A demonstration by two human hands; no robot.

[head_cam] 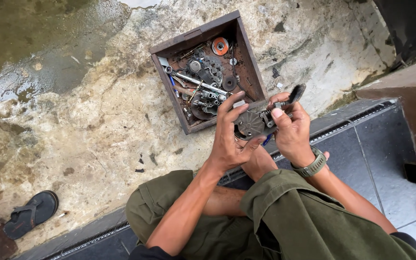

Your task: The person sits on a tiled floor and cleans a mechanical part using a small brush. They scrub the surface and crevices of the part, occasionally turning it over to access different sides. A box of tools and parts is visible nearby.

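Head view, the only 1 given: a round, dark metal gear assembly (250, 124) is held at frame centre, a little to the right, above the person's knees and just off the box's 5 o'clock corner. The left hand (229, 139) is wrapped on it from the 9 o'clock side, fingers curled narrow over the part's top edge, thumb under. The right hand (290, 130) is closed on the handle of a small black-bristled brush (294, 94), thumb pressed flat on the stem; the bristle head sticks out toward 1 o'clock, clear of the part. A grey-green watch (314, 166) is worn on that wrist.

At 11 o'clock from the hands a brown square wooden box (250, 62) sits on stained wet concrete (97, 125), filled w/ gears, a shaft, bolts, and an orange-and-white disc (220, 46) in the far corner. A dark sandal (31, 213) lies at 8 o'clock, well apart. The person is seated on a dark tiled step (362, 144), olive trousers at the bottom.

Step in hand, as judged: cleaning or brushing of the held assembly, approx. mid-job, since the bristles are not on the metal now. Next move would call for the brush head to be swung down toward 7 o'clock onto the gear face, w/ the left grip kept firm and the part turned so that teeth and recesses are exposed. Whether grime remains can't be told; surface detail is too small.
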